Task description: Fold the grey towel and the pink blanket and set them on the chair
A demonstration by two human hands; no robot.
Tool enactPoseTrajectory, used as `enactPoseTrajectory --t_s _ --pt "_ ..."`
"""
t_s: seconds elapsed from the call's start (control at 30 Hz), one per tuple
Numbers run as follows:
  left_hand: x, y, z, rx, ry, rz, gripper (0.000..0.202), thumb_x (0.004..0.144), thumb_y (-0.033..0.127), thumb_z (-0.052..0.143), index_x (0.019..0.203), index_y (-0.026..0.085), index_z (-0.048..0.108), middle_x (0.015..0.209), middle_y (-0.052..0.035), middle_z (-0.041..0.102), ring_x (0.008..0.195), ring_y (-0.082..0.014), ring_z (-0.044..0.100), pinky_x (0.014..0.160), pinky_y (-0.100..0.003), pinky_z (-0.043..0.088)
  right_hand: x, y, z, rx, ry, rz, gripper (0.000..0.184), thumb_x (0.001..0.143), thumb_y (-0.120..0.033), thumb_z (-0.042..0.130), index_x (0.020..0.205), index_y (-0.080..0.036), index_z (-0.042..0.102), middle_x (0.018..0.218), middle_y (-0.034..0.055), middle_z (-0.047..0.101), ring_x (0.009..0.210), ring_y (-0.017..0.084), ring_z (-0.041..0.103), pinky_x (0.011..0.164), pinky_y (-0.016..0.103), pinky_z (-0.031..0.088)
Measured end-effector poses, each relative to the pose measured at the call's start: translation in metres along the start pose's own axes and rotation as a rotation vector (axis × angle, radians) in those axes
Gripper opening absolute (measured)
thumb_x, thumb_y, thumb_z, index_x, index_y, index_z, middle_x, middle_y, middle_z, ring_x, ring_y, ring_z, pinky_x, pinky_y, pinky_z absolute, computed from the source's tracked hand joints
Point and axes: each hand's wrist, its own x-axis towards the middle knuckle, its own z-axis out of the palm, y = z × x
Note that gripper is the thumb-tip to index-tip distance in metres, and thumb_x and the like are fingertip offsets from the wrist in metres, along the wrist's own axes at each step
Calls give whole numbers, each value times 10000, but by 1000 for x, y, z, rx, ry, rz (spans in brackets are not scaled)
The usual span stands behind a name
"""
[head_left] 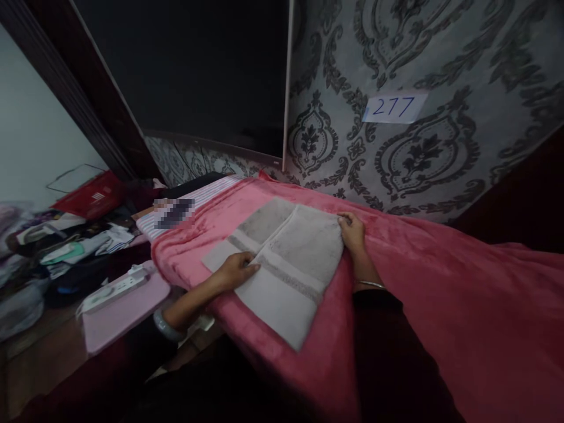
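Note:
A grey towel (299, 247) with a darker band across it lies on a pink blanket (418, 282). Its right part is folded over, and the folded edge runs down the middle, with the flat left part showing beyond it. My left hand (235, 270) pinches the folded layer at its left edge, by the band. At the upper right corner of the towel, my right hand (352, 230) is closed on the fabric. Silvery bangles show on both wrists.
Behind the blanket stand a dark television screen (189, 70) and a patterned wall with a paper marked 277 (395, 107). A striped cloth (211, 198) lies at the far left end. Below left are a power strip (117, 289) on a pink stool, a red bag (94, 194) and heaped clothes.

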Motion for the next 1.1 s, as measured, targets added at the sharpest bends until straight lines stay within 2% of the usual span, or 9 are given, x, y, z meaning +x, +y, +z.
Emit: enactPoseTrajectory --t_s 0.27,0.43,0.57,0.63,0.73,0.83,0.93,1.0,1.1 --pt "12 12 -13 283 -54 -6 232 861 433 581 764 224 556 752 -21 622 731 -205 608 650 -304 382 0 4 3 -88 8 23 347 749 -355 506 937 -168 729 996 131 756 941 284 660 893 422 510" --pt "32 25 -1 335 31 69 201 895 394 577 813 211 585 963 -73 675 878 -225 650 769 -318 458 5 -12 1 -213 11 -250 367 823 -337 503 1036 -181 758 1115 140 735 1119 303 605 1052 493 429" --pt "35 29 16 381 81 -19 153 970 316 478 896 215 565 993 -87 695 955 -246 677 805 -331 465 -3 -29 12 -323 -337 -426 380 908 -316 516 1201 -230 743 1312 108 686 1277 285 558 1133 485 371" --pt "33 29 19 398 91 -57 156 996 297 429 958 218 557 978 -87 706 970 -259 688 816 -348 467 -11 -32 20 -460 -500 -397 408 950 -337 516 1307 -251 693 1448 98 606 1385 301 485 1175 527 310" --pt "29 30 14 395 49 -76 153 999 283 423 1032 212 555 979 -96 711 953 -277 698 823 -379 486 -22 -31 27 -610 -593 -305 457 1002 -376 478 1431 -275 596 1566 80 483 1475 326 383 1195 588 250" --pt "31 37 3 405 96 46 221 950 245 497 1149 178 568 1163 -151 681 1053 -295 676 905 -428 505 -24 -28 28 -641 -612 -268 483 1020 -375 445 1478 -261 551 1598 73 434 1501 324 343 1210 582 227" --pt "45 53 4 419 155 365 428 927 270 555 1339 158 539 1431 -205 559 1312 -326 552 1086 -506 439 -20 -25 28 -592 -574 -280 475 1020 -322 412 1462 -252 568 1576 63 468 1491 290 367 1219 560 234" --pt "59 63 13 399 58 548 522 950 362 552 1439 184 497 1548 -191 478 1449 -330 429 1170 -542 363 -17 -23 28 -531 -517 -305 473 1011 -277 389 1438 -255 590 1527 61 532 1457 254 424 1213 528 277" --pt "77 69 36 425 -88 610 617 963 468 538 1523 232 432 1640 -163 368 1540 -347 279 1215 -625 247 -15 -19 29 -504 -464 -328 479 988 -240 394 1414 -235 612 1485 77 576 1422 237 472 1203 486 319"
